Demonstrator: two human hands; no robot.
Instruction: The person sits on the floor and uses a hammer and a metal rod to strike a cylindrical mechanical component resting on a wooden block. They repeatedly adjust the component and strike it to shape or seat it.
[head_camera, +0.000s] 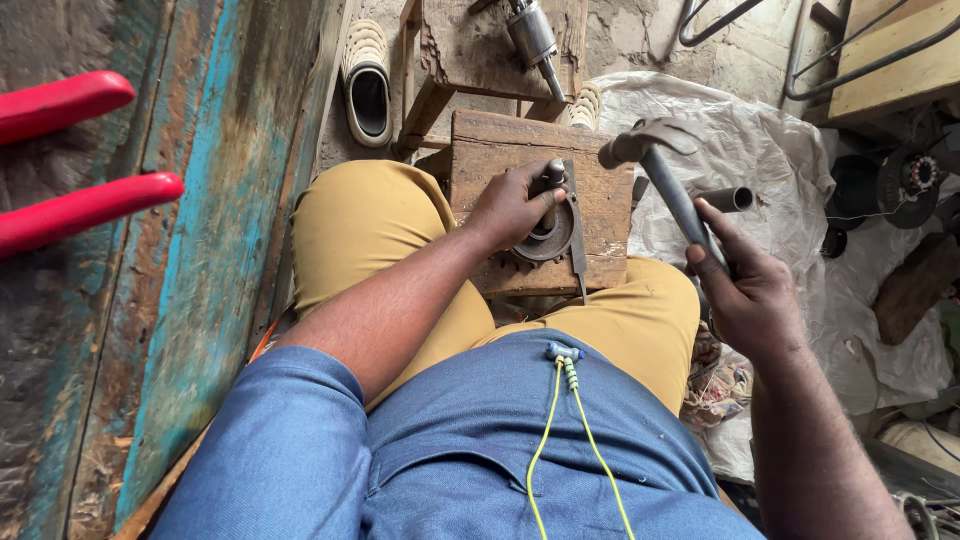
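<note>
Single head cam, looking steeply down, close over lap, wooden block (520, 150) at centre, hands nr mid-frame

I see two red bars (70, 160) at left | painted teal wooden plank (190, 250) beside them | pale slipper (367, 80) on the floor ahead | motor rotor (532, 38) lying on a wooden stool (470, 50) | white sacking (760, 150) spread at right | short grey pipe (728, 198) on it.

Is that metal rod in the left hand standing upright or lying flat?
Upright: the left hand holds the metal rod on end over the round part.
</note>
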